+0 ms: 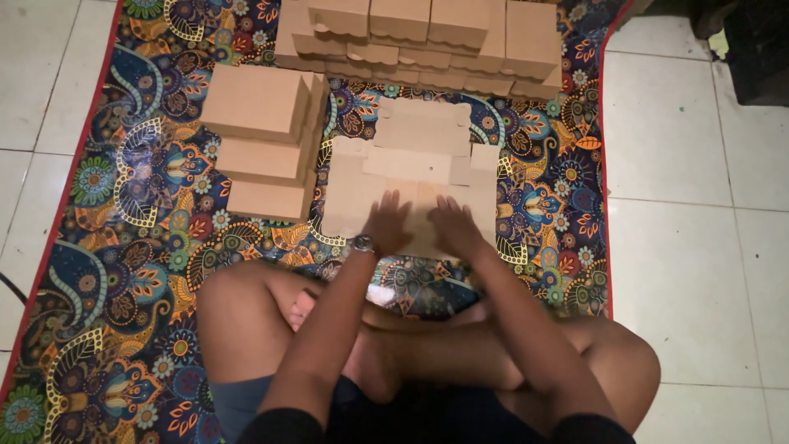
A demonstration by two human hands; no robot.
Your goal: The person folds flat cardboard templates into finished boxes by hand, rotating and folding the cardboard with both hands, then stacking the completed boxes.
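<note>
Pressing flat cardboard sheet (411, 185) on patterned mat (123, 247), your left hand (386, 224) and right hand (454, 226) lay open, gripping nothing; folded boxes (263, 140) left.

A patterned mat (123, 271) with a red border covers the white tiled floor (690, 205). Three folded cardboard boxes (263, 140) stand stacked at left; more folded boxes (427, 41) are piled at the far edge.

Floor (690, 164): pale square tiles with thin dark grout lines, glossy, showing soft reflections. A patterned mat (123, 247) covers the centre, dark blue with multicoloured floral and paisley motifs and a red border along both long edges. Dark object (756, 49) at upper right corner, unidentifiable. Lighting dim and warm; walls, windows not in view.
</note>
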